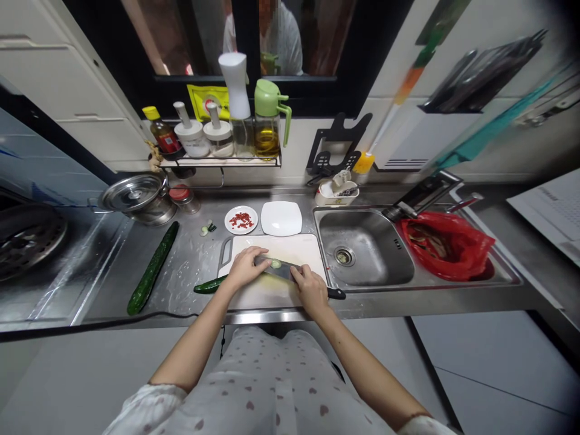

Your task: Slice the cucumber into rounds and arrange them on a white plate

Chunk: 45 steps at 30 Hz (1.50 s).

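Note:
A kitchen knife (284, 272) lies across the white cutting board (254, 298), its blade angled and its black handle sticking out to the right. My right hand (312, 290) is closed on the knife, thumb and fingers against the blade near the handle. At the other end, my left hand (244, 267) pinches the blade's tip. A pale green cucumber slice (275, 263) rests against the blade between my hands. Partly hidden by my left wrist, a cut cucumber (210, 285) extends off the board's left side. A whole cucumber (153, 269) lies on the counter farther left.
Behind the board stand a plate of chopped red pieces (241, 221) and a white square plate (281, 218). Cucumber scraps (208, 228) lie nearby. The sink (367, 248) is at right with a red bag (446, 244). A lidded pot (138, 196) stands back left.

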Motion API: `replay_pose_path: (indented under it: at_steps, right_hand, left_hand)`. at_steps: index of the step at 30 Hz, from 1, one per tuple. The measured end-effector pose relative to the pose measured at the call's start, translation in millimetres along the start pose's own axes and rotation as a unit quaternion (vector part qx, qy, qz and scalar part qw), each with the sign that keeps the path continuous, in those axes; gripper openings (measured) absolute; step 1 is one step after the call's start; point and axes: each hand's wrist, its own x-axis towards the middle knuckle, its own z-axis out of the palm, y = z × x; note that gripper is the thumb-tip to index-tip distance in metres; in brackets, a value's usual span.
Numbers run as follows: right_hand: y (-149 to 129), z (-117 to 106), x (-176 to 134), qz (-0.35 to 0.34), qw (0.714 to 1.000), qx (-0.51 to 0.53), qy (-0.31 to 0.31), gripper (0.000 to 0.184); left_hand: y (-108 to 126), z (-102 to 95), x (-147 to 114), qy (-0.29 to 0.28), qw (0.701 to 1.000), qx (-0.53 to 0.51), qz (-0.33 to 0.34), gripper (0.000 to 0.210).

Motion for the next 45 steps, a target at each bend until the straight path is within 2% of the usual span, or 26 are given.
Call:
replay_pose_path:
  at_steps: [3,6,15,21,24,27,29,32,34,39,45]
  right_hand:
    - [-1,2,0,-0.016,1.000,-0.002,0.027,0.032]
    - [-2,6,-1,-0.028,0.998,-0.005,0.057,0.031]
    - [2,4,-2,-0.047,0.995,-0.022,0.079,0.030]
    - [2,6,0,-0.053,0.997,-0.012,0.047,0.033]
    - [2,5,1,-0.041,0.999,0.005,0.018,0.034]
    - [4,4,0,-0.023,1.000,0.019,0.005,0.036]
    - [7,4,-1,-0.009,1.000,0.024,0.005,0.035]
    - [14,5,-3,0.023,0.999,0.027,0.003,0.033]
    - [20,6,-5,0.052,0.998,0.030,-0.005,0.032]
    - [31,8,-5,0.122,0.991,0.053,-0.031,0.030]
    - [33,11,-5,0.142,0.986,0.077,-0.041,0.029]
  left_hand:
    - [9,-1.2,1,-0.053,0.998,0.032,0.004,0.039]
    - [14,-1.4,1,-0.079,0.996,0.050,-0.007,0.037]
    - [14,3.5,4,-0.099,0.995,0.020,-0.023,0.027]
    - [10,5.4,7,-0.099,0.994,-0.044,-0.019,0.022]
    - [12,8.1,10,-0.076,0.995,-0.071,-0.007,0.014]
    - [8,13.2,15,-0.030,0.990,-0.129,-0.039,0.010]
    - [-1,15.5,20,0.030,0.983,-0.157,-0.095,0.012]
    - [-26,14.0,27,0.156,0.955,-0.156,-0.198,0.014]
    - [-44,10.7,31,0.196,0.938,-0.133,-0.254,0.017]
    - [-75,6.9,39,0.182,0.920,-0.033,-0.345,0.017]
    - [-87,12.1,52,0.169,0.921,0.009,-0.351,0.015]
